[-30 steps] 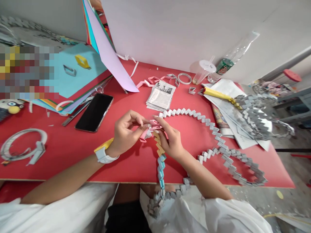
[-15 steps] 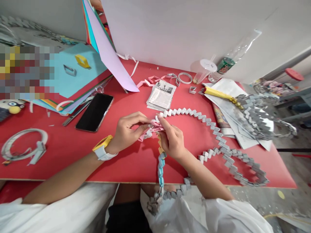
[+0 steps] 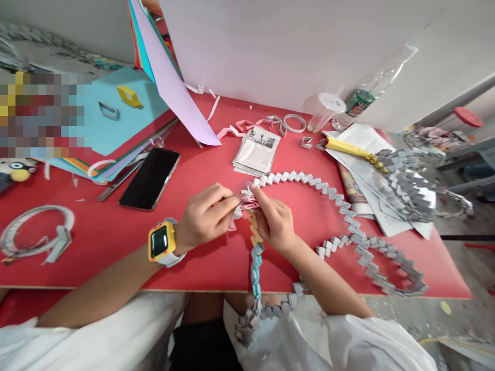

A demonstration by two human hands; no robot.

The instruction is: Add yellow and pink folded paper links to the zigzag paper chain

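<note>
My left hand (image 3: 212, 211) and my right hand (image 3: 275, 215) meet over the red table, both pinching the pink end of a folded-paper chain. Some pink folded paper (image 3: 249, 202) shows between the fingertips; part of it is hidden by them. From there a yellow and blue stretch of chain (image 3: 256, 268) hangs over the table's front edge to the lap. The grey and white zigzag chain (image 3: 315, 184) curves away to the right and loops on the tabletop. Just behind my hands lies a stack of cut newspaper pieces (image 3: 255, 152).
A black phone (image 3: 150, 179) lies left of my hands, with colored paper sheets (image 3: 116, 113) behind it. A tape-like ring (image 3: 36, 234) is at far left. A lidded cup (image 3: 327, 111) and plastic bottle (image 3: 353, 109) stand at the back. Newspaper sheets (image 3: 381, 206) lie at right.
My left wrist has turned, bringing the yellow watch face into view, and its fingers have shifted on the pink paper. My right hand stays nearly where it was.
</note>
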